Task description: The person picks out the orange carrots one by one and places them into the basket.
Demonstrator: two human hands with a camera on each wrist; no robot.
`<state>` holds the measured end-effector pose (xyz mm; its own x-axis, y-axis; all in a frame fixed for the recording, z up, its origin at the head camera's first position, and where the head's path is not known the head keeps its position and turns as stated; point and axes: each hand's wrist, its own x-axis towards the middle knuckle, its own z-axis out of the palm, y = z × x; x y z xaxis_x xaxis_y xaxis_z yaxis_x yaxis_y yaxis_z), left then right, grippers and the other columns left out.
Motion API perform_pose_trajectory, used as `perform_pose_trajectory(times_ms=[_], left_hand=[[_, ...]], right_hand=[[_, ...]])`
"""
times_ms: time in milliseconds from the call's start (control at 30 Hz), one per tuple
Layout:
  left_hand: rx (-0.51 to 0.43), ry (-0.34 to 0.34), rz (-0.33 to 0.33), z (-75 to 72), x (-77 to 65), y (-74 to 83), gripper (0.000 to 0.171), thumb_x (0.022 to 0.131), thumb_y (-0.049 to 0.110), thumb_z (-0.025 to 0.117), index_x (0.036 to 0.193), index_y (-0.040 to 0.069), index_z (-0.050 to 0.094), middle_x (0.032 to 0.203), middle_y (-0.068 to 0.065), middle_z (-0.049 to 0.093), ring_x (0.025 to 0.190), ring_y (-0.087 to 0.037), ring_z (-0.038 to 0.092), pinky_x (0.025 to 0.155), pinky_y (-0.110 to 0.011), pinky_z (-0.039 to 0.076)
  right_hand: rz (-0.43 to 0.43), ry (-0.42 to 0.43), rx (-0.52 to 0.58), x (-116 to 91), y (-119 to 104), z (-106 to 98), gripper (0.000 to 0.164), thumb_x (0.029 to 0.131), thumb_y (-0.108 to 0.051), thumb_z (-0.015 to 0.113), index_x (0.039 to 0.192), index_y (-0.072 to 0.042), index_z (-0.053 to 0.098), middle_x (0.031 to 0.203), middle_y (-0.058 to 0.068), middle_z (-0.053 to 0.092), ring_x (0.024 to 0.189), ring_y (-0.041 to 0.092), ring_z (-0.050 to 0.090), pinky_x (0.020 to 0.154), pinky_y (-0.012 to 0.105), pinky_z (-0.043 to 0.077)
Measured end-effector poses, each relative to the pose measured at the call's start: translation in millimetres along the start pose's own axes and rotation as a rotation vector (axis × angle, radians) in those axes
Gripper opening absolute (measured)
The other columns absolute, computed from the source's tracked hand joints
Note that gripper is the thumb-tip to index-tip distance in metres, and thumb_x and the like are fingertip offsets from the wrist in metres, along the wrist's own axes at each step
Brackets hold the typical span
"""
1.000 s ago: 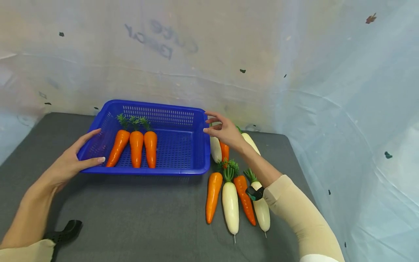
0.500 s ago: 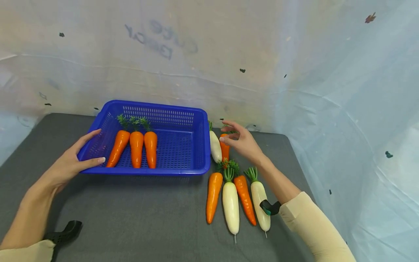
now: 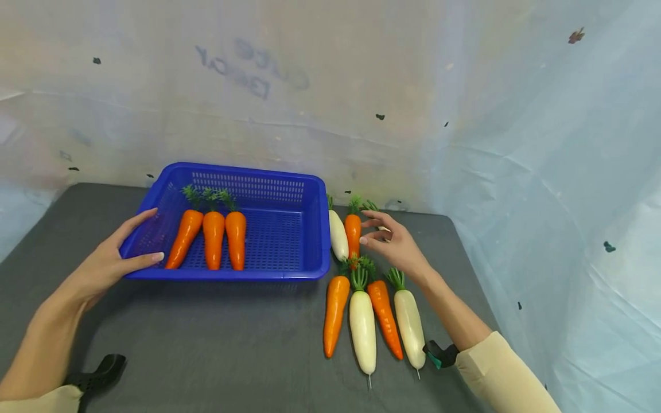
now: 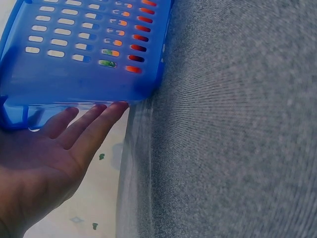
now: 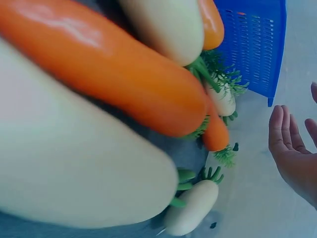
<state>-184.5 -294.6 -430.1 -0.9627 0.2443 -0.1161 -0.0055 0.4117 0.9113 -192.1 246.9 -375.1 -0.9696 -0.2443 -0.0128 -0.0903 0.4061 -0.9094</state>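
Note:
A blue plastic basket (image 3: 313, 229) stands on the dark cloth, with three orange carrots (image 3: 213, 241) lying side by side in its left part. At its left end my left hand (image 3: 105, 264) holds the rim, thumb and fingers spread; the left wrist view shows several fingers (image 4: 94, 129) against the basket's outer side. My right hand (image 3: 395, 244) hovers with loosely bent fingers and nothing in them, just right of a carrot (image 3: 353, 229) in the back row. That hand partly hides a white radish (image 3: 383, 229). Another white radish (image 3: 338, 235) lies beside the basket.
In front of the back row lie a carrot (image 3: 336, 315), a white radish (image 3: 363, 332), a second carrot (image 3: 384, 318) and a second radish (image 3: 409, 327), leaves pointing away. A pale sheet (image 3: 351, 86) hangs behind the dark table (image 3: 217, 344).
My right hand has left the basket's right rim and moved right and towards me, over the back row of vegetables. My left hand and the basket stay put; the view tips slightly.

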Motion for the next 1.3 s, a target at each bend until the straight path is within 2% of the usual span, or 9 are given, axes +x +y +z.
perform_pose_trajectory(times_ms=[333,500,700,833,933,1100,1300], left_hand=[[-0.01,0.002,0.005,0.5,0.4,2.2,0.085,0.1,0.023,0.061,0.156,0.048,0.003,0.162,-0.022,-0.017,0.133,-0.063,0.016,0.095,-0.083,0.02],[-0.019,0.005,-0.008,2.1,0.2,2.2,0.084,0.1,0.023,0.061,0.156,0.048,0.003,0.163,-0.021,-0.017,0.134,-0.062,0.015,0.097,-0.083,0.019],[-0.035,0.01,-0.011,2.4,1.7,0.1,0.085,0.1,0.023,0.061,0.157,0.047,0.004,0.163,-0.017,-0.019,0.136,-0.062,0.01,0.1,-0.082,0.013],[-0.03,0.017,-0.015,0.7,2.4,-0.5,0.084,0.1,0.024,0.061,0.156,0.049,0.004,0.163,-0.016,-0.019,0.135,-0.061,0.012,0.1,-0.082,0.015],[-0.026,0.012,-0.003,0.0,1.7,-0.9,0.083,0.1,0.023,0.06,0.156,0.048,0.003,0.163,-0.018,-0.019,0.134,-0.061,0.014,0.098,-0.082,0.016],[-0.031,0.004,-0.001,0.1,1.6,-2.1,0.082,0.101,0.023,0.059,0.156,0.048,0.003,0.164,-0.015,-0.019,0.133,-0.058,0.016,0.099,-0.082,0.016],[-0.035,0.002,-0.002,0.1,2.2,-3.7,0.082,0.101,0.023,0.058,0.156,0.048,0.003,0.164,-0.013,-0.02,0.133,-0.057,0.015,0.1,-0.082,0.014]], right_hand=[[0.014,0.027,-0.002,-32.1,22.9,-5.0,0.056,0.095,-0.025,0.069,0.146,-0.027,0.047,0.133,0.009,0.055,0.113,0.028,0.062,0.092,0.047,0.054],[0.006,0.027,-0.012,-48.3,35.8,-3.7,0.054,0.096,-0.022,0.069,0.146,-0.025,0.048,0.134,0.012,0.055,0.116,0.03,0.061,0.091,0.041,0.055],[0.004,0.042,0.015,-68.7,50.7,2.4,0.054,0.095,-0.017,0.069,0.145,-0.018,0.049,0.137,0.023,0.051,0.124,0.039,0.055,0.092,0.032,0.054],[0.008,0.037,0.047,-78.7,57.2,7.7,0.056,0.093,-0.008,0.069,0.145,-0.011,0.047,0.142,0.026,0.047,0.131,0.041,0.048,0.104,0.037,0.047],[0.028,0.044,0.031,-84.0,58.4,10.6,0.058,0.093,-0.004,0.069,0.145,-0.007,0.046,0.146,0.023,0.045,0.135,0.038,0.045,0.109,0.042,0.042],[0.089,0.07,-0.023,-91.8,54.2,15.5,0.059,0.092,-0.005,0.07,0.145,-0.005,0.046,0.15,0.019,0.043,0.137,0.036,0.043,0.109,0.047,0.041],[0.142,0.06,-0.007,-103.2,52.8,23.7,0.06,0.092,-0.001,0.067,0.147,-0.005,0.043,0.152,0.018,0.041,0.14,0.035,0.04,0.111,0.046,0.039]])
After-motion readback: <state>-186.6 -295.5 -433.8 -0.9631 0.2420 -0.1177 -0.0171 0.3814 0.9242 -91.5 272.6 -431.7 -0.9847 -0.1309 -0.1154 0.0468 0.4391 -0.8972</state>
